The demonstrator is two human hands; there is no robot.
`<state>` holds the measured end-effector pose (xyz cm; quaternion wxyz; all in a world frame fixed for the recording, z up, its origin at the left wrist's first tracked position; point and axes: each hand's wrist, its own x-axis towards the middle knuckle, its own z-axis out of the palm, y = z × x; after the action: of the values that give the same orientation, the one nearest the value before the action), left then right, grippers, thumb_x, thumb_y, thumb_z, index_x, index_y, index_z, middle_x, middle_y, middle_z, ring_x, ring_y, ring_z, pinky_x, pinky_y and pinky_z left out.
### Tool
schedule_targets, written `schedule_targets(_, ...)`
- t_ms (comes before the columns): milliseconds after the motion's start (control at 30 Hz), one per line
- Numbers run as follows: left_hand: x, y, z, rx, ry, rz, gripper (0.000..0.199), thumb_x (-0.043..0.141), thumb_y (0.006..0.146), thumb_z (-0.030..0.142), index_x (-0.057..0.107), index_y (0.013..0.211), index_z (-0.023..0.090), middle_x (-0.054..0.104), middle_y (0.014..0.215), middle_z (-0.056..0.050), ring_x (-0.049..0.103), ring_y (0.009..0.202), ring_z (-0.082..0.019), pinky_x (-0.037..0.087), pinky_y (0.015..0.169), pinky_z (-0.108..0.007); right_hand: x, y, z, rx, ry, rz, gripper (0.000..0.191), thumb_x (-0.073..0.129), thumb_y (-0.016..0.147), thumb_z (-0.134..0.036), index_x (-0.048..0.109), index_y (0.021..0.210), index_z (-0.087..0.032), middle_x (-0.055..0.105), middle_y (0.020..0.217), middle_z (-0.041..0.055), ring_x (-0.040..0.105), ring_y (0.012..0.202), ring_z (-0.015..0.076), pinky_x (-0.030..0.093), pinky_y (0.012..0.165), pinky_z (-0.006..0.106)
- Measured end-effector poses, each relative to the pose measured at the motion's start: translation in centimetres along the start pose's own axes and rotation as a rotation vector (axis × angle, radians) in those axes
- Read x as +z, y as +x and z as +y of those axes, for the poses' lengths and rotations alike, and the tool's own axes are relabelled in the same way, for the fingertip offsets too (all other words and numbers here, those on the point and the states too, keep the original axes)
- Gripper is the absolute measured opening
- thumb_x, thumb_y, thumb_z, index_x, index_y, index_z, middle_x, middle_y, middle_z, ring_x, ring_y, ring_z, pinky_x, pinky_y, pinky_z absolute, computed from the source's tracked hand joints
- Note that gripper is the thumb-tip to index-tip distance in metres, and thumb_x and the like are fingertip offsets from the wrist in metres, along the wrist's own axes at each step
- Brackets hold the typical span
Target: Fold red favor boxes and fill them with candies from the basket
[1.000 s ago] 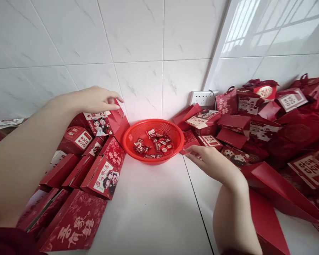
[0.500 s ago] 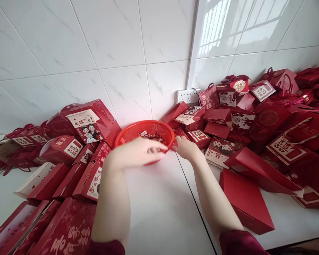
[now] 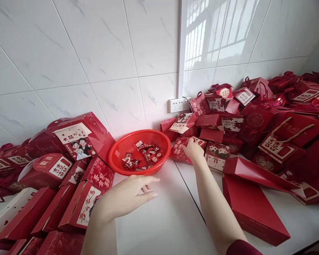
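My right hand (image 3: 194,150) is at a flat red patterned gift box (image 3: 179,150) on the table, its fingers closed over the box's right side. The fingertips are partly hidden. My left hand (image 3: 130,196) hovers over the white table (image 3: 154,219), open and holding nothing, thumb apart from the fingers. Just beyond it stands a round red plastic basket (image 3: 163,143) with small holes in its wall. Inside the basket lie several small wrapped candies (image 3: 150,154), mostly red with white print.
Red gift boxes (image 3: 53,170) crowd the left side. More red boxes and bags (image 3: 279,145) are piled on the right, with a large red box (image 3: 255,209) lying near the front. A white power socket (image 3: 179,105) sits on the tiled wall (image 3: 108,42) behind.
My left hand has drawn back from over the basket toward me, uncovering the candies. My right hand has moved right, away from the basket's rim, and the view has shifted slightly.
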<state>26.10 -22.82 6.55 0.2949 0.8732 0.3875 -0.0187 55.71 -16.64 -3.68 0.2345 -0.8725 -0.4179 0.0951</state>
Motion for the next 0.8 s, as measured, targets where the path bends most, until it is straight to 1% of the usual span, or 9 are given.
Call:
schedule_targets(100,0.0,0.0,-0.3,-0.004,0.006,-0.003,0.048,0.052,0.088,0.051,0.057,0.132,0.033,0.067,0.112,-0.002,0.059,0.109,-0.023,0.044,0.097,-0.033,0.0,0.2,0.6,-0.017,0.004,-0.003,0.038,0.051,0.089,-0.024,0.045,0.124,-0.010,0.062,0.116,0.0223,0.061,0.108,0.0332,0.047,0.081,0.040)
schedule_targets(167,0.0,0.1,-0.5,-0.011,0.010,0.010,0.049,0.051,0.088,0.050,0.055,0.134,0.032,0.067,0.112,-0.003,0.060,0.108,-0.022,0.044,0.096,-0.033,-0.4,0.2,0.8,-0.039,0.015,0.007,0.042,0.050,0.087,-0.017,0.043,0.128,-0.012,0.064,0.114,0.0189,0.061,0.108,0.0309,0.047,0.080,0.038)
schedule_targets(300,-0.3,-0.1,-0.7,0.006,-0.005,0.018,0.051,0.050,0.089,0.050,0.054,0.135,0.030,0.069,0.109,-0.003,0.063,0.103,-0.021,0.048,0.092,-0.032,-2.9,-0.9,1.1,-0.076,0.022,0.054,0.052,0.051,0.086,-0.016,0.038,0.136,-0.013,0.064,0.114,0.0183,0.061,0.105,0.0313,0.046,0.080,0.038)
schedule_targets(433,-0.8,-0.5,-1.2,-0.031,-0.014,0.124,0.050,0.045,0.091,0.052,0.052,0.136,0.031,0.067,0.117,-0.003,0.063,0.107,-0.022,0.048,0.094,-0.034,-6.7,-3.9,1.6,-0.209,0.022,0.127,0.031,0.050,0.087,-0.018,0.056,0.118,-0.019,0.064,0.114,0.0122,0.059,0.106,0.0288,0.043,0.084,0.036)
schedule_targets(500,-1.0,-0.5,-1.5,-0.022,0.015,0.238,0.046,0.041,0.094,0.048,0.053,0.135,0.032,0.064,0.126,-0.002,0.059,0.116,-0.022,0.045,0.100,-0.035,-8.4,-5.7,1.8,-0.392,0.101,0.146,0.022,0.051,0.087,-0.018,0.059,0.107,-0.020,0.065,0.107,0.0079,0.060,0.099,0.0247,0.043,0.083,0.034)
schedule_targets(567,-1.1,-0.3,-1.7,0.030,0.054,0.363,0.042,0.036,0.096,0.041,0.054,0.133,0.031,0.059,0.133,0.000,0.054,0.123,-0.021,0.041,0.106,-0.035,-9.5,-7.4,1.7,-0.596,0.246,0.077,0.014,0.052,0.087,-0.019,0.058,0.099,-0.021,0.066,0.100,0.0043,0.061,0.091,0.0209,0.044,0.078,0.031)
schedule_targets(633,-1.2,-0.2,-1.6,0.102,0.069,0.451,0.040,0.034,0.098,0.034,0.055,0.131,0.030,0.057,0.135,0.001,0.051,0.126,-0.019,0.039,0.109,-0.033,-9.9,-8.6,1.2,-0.733,0.380,-0.077,0.008,0.052,0.088,-0.022,0.056,0.095,-0.022,0.065,0.094,0.0017,0.060,0.083,0.0183,0.045,0.071,0.029)
schedule_targets(700,-1.2,-0.2,-1.4,0.169,0.046,0.454,0.039,0.040,0.096,0.032,0.053,0.133,0.031,0.055,0.137,0.002,0.051,0.126,-0.018,0.041,0.107,-0.030,-9.6,-9.3,0.4,-0.829,0.470,-0.265,0.006,0.051,0.089,-0.024,0.056,0.094,-0.022,0.064,0.091,0.0004,0.059,0.078,0.0167,0.046,0.068,0.027)
schedule_targets(800,-1.0,-0.4,-0.8,0.296,-0.008,0.417,0.048,0.053,0.091,0.034,0.046,0.139,0.034,0.046,0.145,0.002,0.047,0.131,-0.018,0.043,0.106,-0.029,-8.1,-9.4,-1.5,-0.995,0.514,-0.543,0.010,0.049,0.091,-0.022,0.057,0.096,-0.021,0.064,0.093,0.0010,0.060,0.081,0.0164,0.046,0.070,0.028)
